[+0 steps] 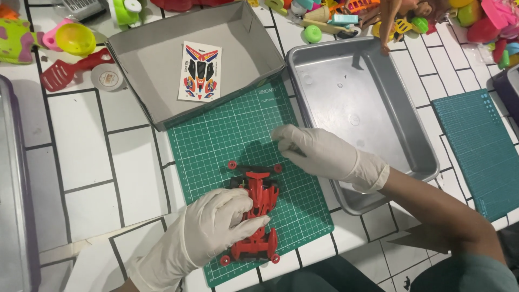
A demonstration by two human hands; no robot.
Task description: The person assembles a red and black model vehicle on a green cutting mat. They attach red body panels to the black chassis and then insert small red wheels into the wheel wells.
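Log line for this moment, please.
left hand: on red toy car | right hand: on green mat | tray: beside

Hobby worktable: green cutting mat (227, 135), metal tray (378, 108) (toys (400, 16) heaped behind)

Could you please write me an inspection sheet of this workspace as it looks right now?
Surface: white tiled table with dark grid lines; green cutting mat in the middle.
Job's things: red toy car on the mat, no tyres on its red hubs.
Clutter: grey box holding a sticker sheet; metal tray, bare; teal mat to the right; toy pile along the far edge; red spatula and tape roll at left.
Grippers: left hand, gloved, grips the car's side; right hand, gloved, fingertips on the mat near the car's front.
Cables: nothing seen.
Surroundings: another tray's edge at far left.
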